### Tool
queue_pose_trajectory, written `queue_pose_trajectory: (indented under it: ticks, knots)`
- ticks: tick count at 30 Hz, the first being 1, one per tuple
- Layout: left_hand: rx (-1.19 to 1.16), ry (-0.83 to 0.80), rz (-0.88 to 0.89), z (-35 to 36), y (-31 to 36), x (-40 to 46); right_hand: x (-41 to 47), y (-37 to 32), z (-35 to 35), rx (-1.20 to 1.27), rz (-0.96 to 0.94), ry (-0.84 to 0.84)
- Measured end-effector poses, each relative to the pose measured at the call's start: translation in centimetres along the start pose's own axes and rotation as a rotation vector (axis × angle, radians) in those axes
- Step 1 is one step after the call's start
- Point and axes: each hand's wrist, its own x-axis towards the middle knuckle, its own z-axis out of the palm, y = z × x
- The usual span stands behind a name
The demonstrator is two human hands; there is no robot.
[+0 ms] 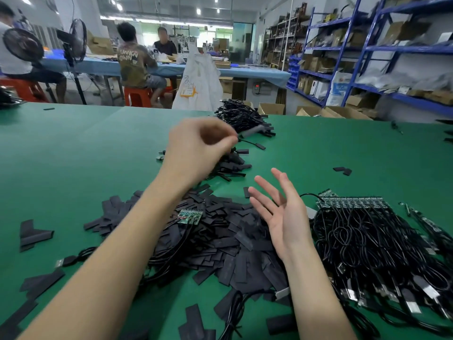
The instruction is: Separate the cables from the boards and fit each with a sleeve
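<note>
My left hand (196, 148) reaches over the green table (85, 155), fingers curled, pinching the end of a blurred sleeved cable (252, 131). My right hand (282, 217) hovers open, palm up, holding nothing. Below my arms lies a heap of flat black sleeves (228, 241). On that heap rests a small green board (190, 215) with a few black cables attached. To the right, a row of green boards (353, 202) carries a thick bundle of black USB cables (382, 256). Sleeved cables are piled beyond my left hand (235, 165) and at the table's far edge (242, 116).
Loose sleeves lie scattered at the left (34, 234) and near edge (193, 320). A loose USB cable (73, 260) lies under my left forearm. Beyond the table stand a white sack (198, 82), cardboard boxes (272, 109), blue shelving (392, 50), and seated people at a blue table (137, 62).
</note>
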Motion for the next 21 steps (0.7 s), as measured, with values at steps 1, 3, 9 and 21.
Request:
queue_pose_trajectory:
  ticks: [1,3,9,21]
  knots:
    - [0.068,0.029,0.057,0.0,-0.2,1.6,0.0,0.0,0.0,-0.007,0.002,0.003]
    - [0.191,0.044,0.145,0.5,-1.2,4.3,0.0,0.0,-0.1,-0.015,0.006,0.009]
    - [0.633,-0.124,0.177,4.2,-10.2,6.1,0.6,0.2,-0.4,-0.021,0.025,0.017]
    - [0.795,-0.267,0.259,5.7,-14.8,4.5,1.4,0.7,-1.5,-0.005,0.019,-0.006]
